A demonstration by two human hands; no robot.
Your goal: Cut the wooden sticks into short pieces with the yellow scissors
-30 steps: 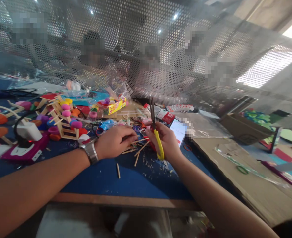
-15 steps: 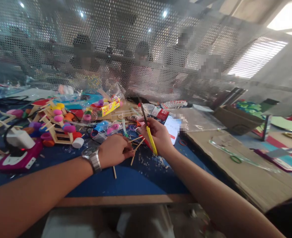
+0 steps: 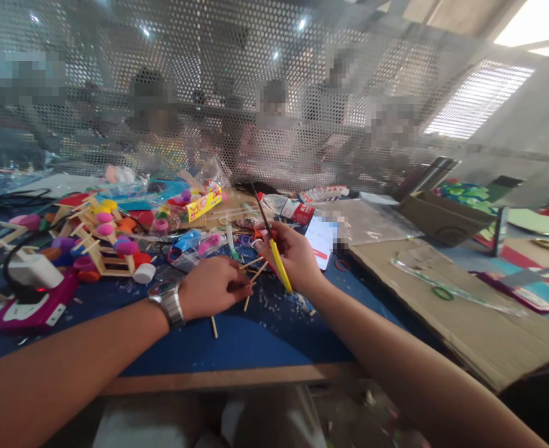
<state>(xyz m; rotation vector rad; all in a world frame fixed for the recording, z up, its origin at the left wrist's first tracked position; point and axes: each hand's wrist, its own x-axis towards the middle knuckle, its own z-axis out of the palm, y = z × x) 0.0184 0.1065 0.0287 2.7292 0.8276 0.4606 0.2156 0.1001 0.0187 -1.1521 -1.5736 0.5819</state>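
Note:
Thin wooden sticks (image 3: 259,271) meet at an angle at the fingertips of my left hand (image 3: 216,287), which is closed in a pinch on them low over the blue table. A watch is on that wrist. My right hand (image 3: 294,254) is closed around a long tool with a yellow handle (image 3: 280,266) and a thin dark blade-like shaft pointing up and away. Its exact kind does not show. Something red sits by the right fingertips, partly hidden. Another loose stick (image 3: 214,327) lies below my left hand, and pale shavings are scattered to the right of the pinched sticks.
To the left are a wooden stick model (image 3: 111,255) with colourful round pieces and a purple power strip (image 3: 34,302). A lit phone (image 3: 321,239) lies beyond my right hand. Cardboard (image 3: 424,311) spreads at the right, near a brown box (image 3: 445,218). Behind a perforated screen are several people.
The view has shifted slightly. Both hands keep nearly the same pose, with the left still on the sticks and the right still on the yellow-handled tool.

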